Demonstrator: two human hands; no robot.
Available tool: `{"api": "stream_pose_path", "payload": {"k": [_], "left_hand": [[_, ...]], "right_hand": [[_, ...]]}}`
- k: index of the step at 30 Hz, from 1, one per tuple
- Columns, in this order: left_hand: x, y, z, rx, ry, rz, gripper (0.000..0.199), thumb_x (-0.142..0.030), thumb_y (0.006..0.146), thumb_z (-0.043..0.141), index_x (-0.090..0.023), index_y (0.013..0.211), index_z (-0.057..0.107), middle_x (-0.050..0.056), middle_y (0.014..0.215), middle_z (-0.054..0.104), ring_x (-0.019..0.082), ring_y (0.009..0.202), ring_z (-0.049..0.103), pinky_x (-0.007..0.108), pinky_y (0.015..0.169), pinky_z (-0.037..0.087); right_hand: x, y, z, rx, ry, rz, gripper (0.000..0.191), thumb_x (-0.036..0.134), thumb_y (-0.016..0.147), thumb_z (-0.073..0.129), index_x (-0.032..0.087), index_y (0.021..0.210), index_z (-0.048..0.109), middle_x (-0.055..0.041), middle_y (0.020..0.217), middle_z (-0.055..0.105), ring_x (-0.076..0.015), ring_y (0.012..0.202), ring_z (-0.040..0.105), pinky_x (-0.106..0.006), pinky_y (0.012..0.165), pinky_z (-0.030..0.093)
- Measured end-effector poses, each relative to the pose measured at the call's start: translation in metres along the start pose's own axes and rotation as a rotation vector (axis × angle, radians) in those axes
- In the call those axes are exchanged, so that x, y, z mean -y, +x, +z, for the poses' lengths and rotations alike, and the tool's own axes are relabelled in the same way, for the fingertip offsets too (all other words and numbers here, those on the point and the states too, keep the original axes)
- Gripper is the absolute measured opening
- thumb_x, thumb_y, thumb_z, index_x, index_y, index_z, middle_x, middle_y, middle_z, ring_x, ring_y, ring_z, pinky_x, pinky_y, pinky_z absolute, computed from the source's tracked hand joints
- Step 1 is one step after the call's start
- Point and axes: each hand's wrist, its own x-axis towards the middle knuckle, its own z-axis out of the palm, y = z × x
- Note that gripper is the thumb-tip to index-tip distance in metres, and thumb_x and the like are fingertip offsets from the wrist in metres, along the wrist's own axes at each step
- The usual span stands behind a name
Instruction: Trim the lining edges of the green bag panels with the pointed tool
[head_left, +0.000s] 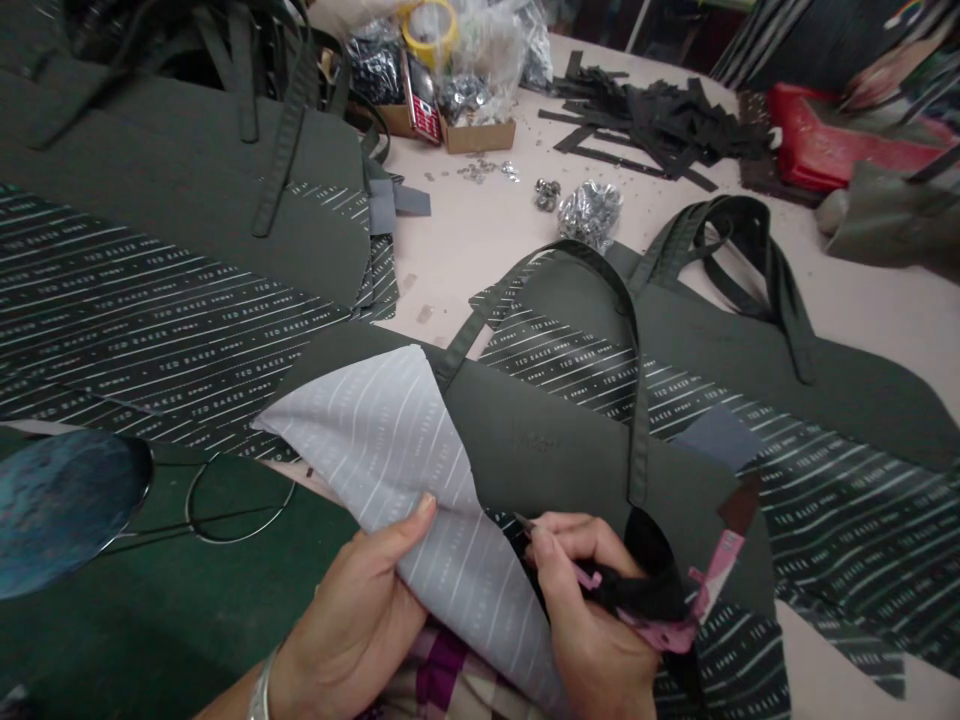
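My left hand grips a folded-back flap of fabric, thumb on top and fingers beneath. The flap shows a pale grey side with faint stripes and lettering. It belongs to a dark bag panel with a strap handle. In my right hand, closed at the flap's edge, is a pointed tool with pink and black parts. Its narrow tip pokes out past my fingertips toward the fabric, and a brown blade-like end points up to the right. The exact kind of tool is unclear.
Stacked bag panels with straps lie at the left, more bag panels at the right. Behind are black strips, a bag of metal pieces, a cardboard box and yellow tape. A stool stands lower left.
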Motion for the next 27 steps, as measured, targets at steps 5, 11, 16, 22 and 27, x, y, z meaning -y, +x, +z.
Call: {"api": "stream_pose_path", "payload": {"k": [5, 11, 16, 22, 27], "left_hand": [[0.000, 0.000, 0.000, 0.000, -0.002, -0.008, 0.020, -0.016, 0.083, 0.072, -0.013, 0.102, 0.077, 0.011, 0.099, 0.078, 0.028, 0.095, 0.073, 0.042, 0.090, 0.060], [0.001, 0.001, 0.001, -0.036, -0.009, -0.014, 0.015, -0.014, 0.082, 0.073, -0.012, 0.096, 0.077, 0.011, 0.095, 0.078, 0.028, 0.092, 0.073, 0.041, 0.087, 0.061], [0.002, 0.001, -0.003, -0.060, 0.011, -0.017, 0.008, -0.015, 0.078, 0.077, -0.011, 0.085, 0.077, 0.010, 0.090, 0.077, 0.028, 0.088, 0.073, 0.038, 0.083, 0.062], [0.002, -0.001, 0.000, -0.054, 0.022, -0.021, 0.008, -0.016, 0.078, 0.077, -0.012, 0.084, 0.077, 0.009, 0.084, 0.077, 0.028, 0.087, 0.074, 0.039, 0.083, 0.062], [0.001, 0.000, 0.001, 0.003, 0.025, -0.030, 0.015, -0.017, 0.084, 0.070, -0.012, 0.096, 0.077, 0.011, 0.091, 0.078, 0.028, 0.091, 0.074, 0.040, 0.087, 0.061]], "right_hand": [[0.000, -0.001, 0.001, -0.010, -0.020, -0.001, 0.027, 0.015, 0.093, 0.061, 0.022, 0.067, 0.057, 0.0030, 0.070, 0.065, -0.0103, 0.069, 0.066, -0.018, 0.065, 0.051], [0.001, -0.002, 0.000, -0.001, -0.039, 0.018, 0.026, 0.017, 0.093, 0.061, 0.022, 0.068, 0.058, 0.0019, 0.072, 0.065, -0.0113, 0.068, 0.066, -0.020, 0.061, 0.050], [0.002, -0.001, 0.006, -0.014, -0.040, 0.020, 0.029, 0.017, 0.094, 0.060, 0.022, 0.066, 0.055, 0.0025, 0.072, 0.064, -0.0109, 0.069, 0.065, -0.022, 0.065, 0.050], [0.000, -0.003, 0.007, 0.004, -0.042, -0.020, 0.023, 0.014, 0.092, 0.062, 0.022, 0.071, 0.058, 0.0024, 0.076, 0.067, -0.0107, 0.074, 0.067, -0.022, 0.070, 0.051], [-0.004, -0.007, -0.004, -0.050, 0.146, 0.060, 0.028, 0.012, 0.092, 0.061, 0.022, 0.067, 0.056, 0.0038, 0.072, 0.065, -0.0110, 0.070, 0.066, -0.021, 0.064, 0.053]]}}
